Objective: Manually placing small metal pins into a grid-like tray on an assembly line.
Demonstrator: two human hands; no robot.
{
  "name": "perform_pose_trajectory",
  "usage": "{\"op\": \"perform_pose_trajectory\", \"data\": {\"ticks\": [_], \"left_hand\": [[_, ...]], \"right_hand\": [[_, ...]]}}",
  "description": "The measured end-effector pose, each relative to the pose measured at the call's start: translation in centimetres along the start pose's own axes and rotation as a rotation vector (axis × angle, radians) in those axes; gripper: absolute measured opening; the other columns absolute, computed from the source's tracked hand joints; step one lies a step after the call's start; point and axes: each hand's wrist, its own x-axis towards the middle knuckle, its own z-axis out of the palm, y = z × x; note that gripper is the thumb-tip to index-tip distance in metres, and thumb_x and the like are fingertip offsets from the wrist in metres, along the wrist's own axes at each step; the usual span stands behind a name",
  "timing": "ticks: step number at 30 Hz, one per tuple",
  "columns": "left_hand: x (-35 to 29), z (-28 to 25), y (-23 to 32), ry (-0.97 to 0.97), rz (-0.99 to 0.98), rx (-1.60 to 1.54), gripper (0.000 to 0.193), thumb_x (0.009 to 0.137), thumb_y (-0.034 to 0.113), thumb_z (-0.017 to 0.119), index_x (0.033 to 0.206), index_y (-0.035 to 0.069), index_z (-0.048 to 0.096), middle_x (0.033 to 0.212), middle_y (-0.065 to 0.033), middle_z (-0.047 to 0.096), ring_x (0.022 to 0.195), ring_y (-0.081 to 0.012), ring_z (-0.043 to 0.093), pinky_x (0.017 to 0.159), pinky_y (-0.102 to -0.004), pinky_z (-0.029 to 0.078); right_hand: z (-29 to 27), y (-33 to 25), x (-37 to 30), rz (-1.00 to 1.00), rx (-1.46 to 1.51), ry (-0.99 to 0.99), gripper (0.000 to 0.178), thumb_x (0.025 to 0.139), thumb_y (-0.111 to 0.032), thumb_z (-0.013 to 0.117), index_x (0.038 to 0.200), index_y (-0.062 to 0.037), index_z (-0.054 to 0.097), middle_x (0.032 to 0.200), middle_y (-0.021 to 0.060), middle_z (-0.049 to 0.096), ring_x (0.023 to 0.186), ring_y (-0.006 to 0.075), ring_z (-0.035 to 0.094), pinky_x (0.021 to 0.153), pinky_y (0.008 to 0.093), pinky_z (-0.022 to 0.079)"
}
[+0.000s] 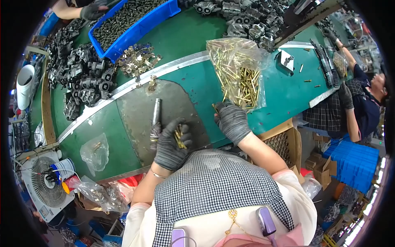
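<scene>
My left hand (173, 144), in a grey knit glove, is curled palm up around several brass pins (180, 138). Beside it on a dark metal plate (173, 96) lies a steel rod-shaped tool (156, 111) with a cloth-wrapped grip. My right hand (232, 122), gloved too, is closed at the near edge of a clear plastic bag (263, 96). A brass pin (214, 108) sticks out from its fingertips. Many loose brass pins (247, 84) fill the opened bag.
Dark metal castings (88, 72) are heaped at left, and more castings (247, 20) at the back. A blue bin (140, 31) of small parts and bent metal clips (138, 59) lie beyond. A co-worker (362, 99) sits at right; another person's gloved hand (92, 11) is at far left.
</scene>
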Motion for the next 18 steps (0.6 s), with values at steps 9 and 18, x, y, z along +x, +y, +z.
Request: {"op": "perform_pose_trajectory", "data": {"ticks": [9, 18], "left_hand": [[3.0, 2.2, -2.5, 0.044, 0.017, -0.006, 0.031, 0.085, 0.016, 0.060, 0.113, 0.006, 0.053, 0.102, -0.0098, 0.059, 0.098, -0.0253, 0.058, 0.090, -0.0391, 0.049], [2.2, 2.9, -1.9, -0.019, -0.015, 0.064, 0.030, 0.085, 0.013, 0.060, 0.113, 0.007, 0.052, 0.102, -0.0103, 0.060, 0.091, -0.0250, 0.060, 0.080, -0.0386, 0.052]], "right_hand": [[-1.0, -0.7, 0.8, 0.010, 0.378, 0.110, 0.026, 0.080, -0.029, 0.061, 0.080, -0.0026, 0.062, 0.072, 0.0183, 0.062, 0.071, 0.0348, 0.061, 0.066, 0.0451, 0.048], [-2.2, 1.4, 3.0, 0.281, -0.155, -0.078, 0.034, 0.080, -0.036, 0.057, 0.077, -0.0027, 0.064, 0.074, 0.0192, 0.062, 0.071, 0.0342, 0.062, 0.066, 0.0454, 0.049]]}}
